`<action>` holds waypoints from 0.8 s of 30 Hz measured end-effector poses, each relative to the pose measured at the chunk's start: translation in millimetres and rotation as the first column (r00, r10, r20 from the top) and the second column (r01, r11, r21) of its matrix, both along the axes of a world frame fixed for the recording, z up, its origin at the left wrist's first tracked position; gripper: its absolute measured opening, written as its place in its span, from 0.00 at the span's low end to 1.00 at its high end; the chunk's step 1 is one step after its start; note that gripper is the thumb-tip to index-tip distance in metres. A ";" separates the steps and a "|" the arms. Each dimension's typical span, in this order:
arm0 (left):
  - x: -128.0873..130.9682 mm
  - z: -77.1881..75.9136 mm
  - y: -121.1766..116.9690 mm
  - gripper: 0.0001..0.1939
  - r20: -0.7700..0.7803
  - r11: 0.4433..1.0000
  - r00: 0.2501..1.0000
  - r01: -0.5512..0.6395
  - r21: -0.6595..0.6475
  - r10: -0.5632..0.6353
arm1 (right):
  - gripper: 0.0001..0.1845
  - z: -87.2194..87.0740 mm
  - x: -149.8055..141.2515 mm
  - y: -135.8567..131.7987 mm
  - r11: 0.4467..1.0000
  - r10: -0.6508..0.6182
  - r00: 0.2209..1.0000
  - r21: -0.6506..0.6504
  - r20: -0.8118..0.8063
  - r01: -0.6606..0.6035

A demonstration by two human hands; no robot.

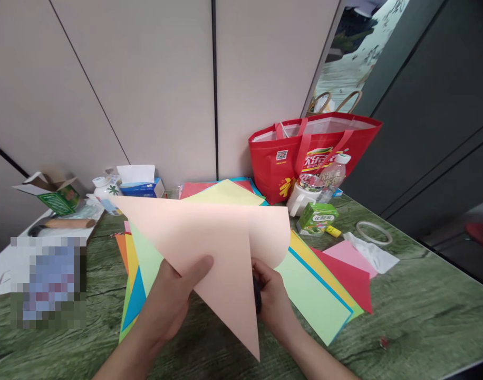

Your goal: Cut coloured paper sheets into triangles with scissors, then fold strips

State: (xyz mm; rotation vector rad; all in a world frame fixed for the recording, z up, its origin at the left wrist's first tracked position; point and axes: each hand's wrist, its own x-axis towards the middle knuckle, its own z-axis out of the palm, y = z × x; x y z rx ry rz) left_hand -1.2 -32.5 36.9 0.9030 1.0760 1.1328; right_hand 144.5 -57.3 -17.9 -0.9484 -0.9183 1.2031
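Observation:
My left hand [178,295] grips a large pale peach sheet of paper [218,237], its thumb lying on top and the other fingers hidden underneath. The sheet is folded to a point at the far left and another at the bottom, with its right part curling over. At the sheet's right side my right hand [271,295] is closed round the dark handle of scissors [257,295]. Their blades are hidden by the paper, where a straight edge runs up from the hand. Beneath lie fanned sheets of colored paper [315,295] in green, blue, yellow and orange.
Behind stand a red shopping bag [277,179], a white mug [300,203], a clear bottle [334,177] and a green carton [317,219]. A tape roll [374,233] lies right, near red paper [348,274]. Left are a tissue box [141,187] and an open green box [59,198].

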 end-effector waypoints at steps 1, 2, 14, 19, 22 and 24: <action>0.3 0.2 0.1 0.21 0.015 1.000 1.000 -0.020 0.002 0.020 | 0.11 0.4 -0.3 -0.3 1.000 0.000 1.000 -0.002 0.003 0.000; 0.7 0.0 0.1 0.21 0.027 1.000 0.999 -0.030 0.008 0.030 | 0.12 0.8 -0.5 -0.6 1.000 -0.001 1.000 -0.003 0.007 0.001; 2.8 -4.4 2.6 0.24 -0.023 0.999 0.999 0.024 0.035 -0.023 | 0.15 -2.6 4.7 1.8 0.999 0.021 1.000 0.025 -0.019 -0.020; 2.2 -5.9 1.5 0.27 -0.059 0.999 0.998 0.029 0.036 -0.027 | 0.15 -4.0 7.5 4.1 0.999 0.023 0.999 0.029 -0.025 -0.023; 3.5 -4.5 -1.1 0.27 -0.043 0.998 0.998 0.036 0.045 -0.034 | 0.14 -3.4 7.5 4.1 1.000 0.026 0.999 0.015 -0.028 -0.026; 4.8 -2.8 -2.4 0.28 -0.036 0.999 0.999 0.027 0.047 -0.026 | 0.14 -2.6 7.0 3.4 1.000 0.029 0.999 0.007 -0.035 -0.029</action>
